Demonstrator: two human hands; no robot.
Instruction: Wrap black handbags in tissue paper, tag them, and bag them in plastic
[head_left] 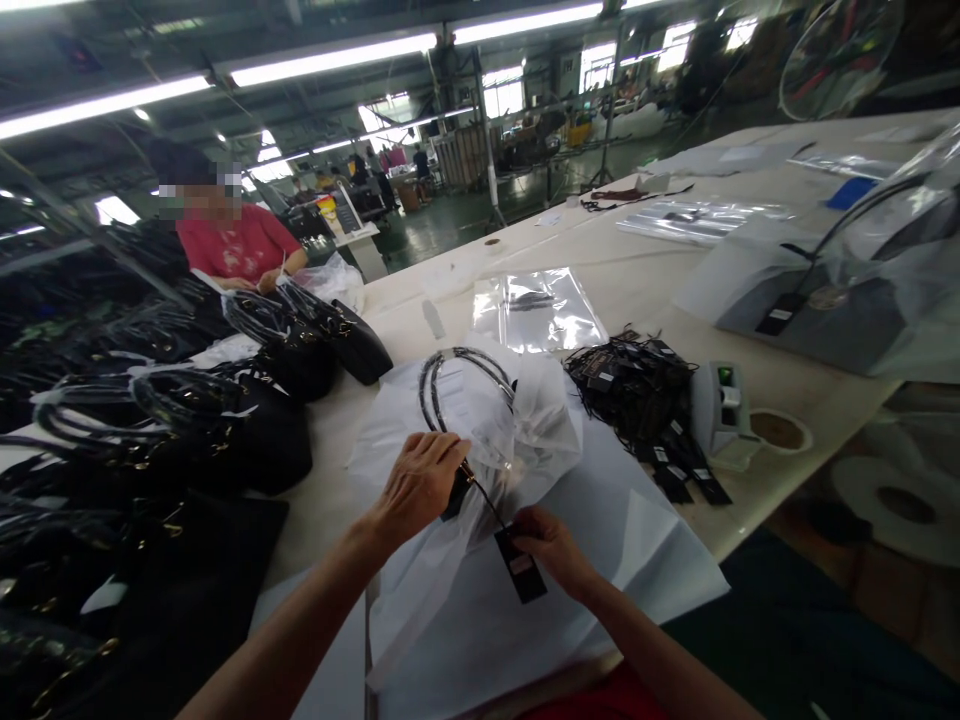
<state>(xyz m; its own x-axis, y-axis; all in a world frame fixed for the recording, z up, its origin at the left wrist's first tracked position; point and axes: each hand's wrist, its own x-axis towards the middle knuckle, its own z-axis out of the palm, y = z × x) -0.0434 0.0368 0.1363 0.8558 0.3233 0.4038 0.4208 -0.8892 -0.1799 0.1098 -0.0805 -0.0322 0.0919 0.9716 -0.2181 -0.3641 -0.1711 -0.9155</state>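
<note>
Our right hand (551, 548) pinches the steeply slanting hang tag (523, 578), lower centre; our left hand (424, 478) curls farther upper-left, grip hidden.

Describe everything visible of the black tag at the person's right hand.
The black tag is a flat, dark rectangle, apparently stiff card, with a small pale label on its face. A thin dark cord runs from its top toward the wrapped bag. It slants slightly, over white sheeting; whether it touches that is unclear. The right hand pinches its upper part.
</note>
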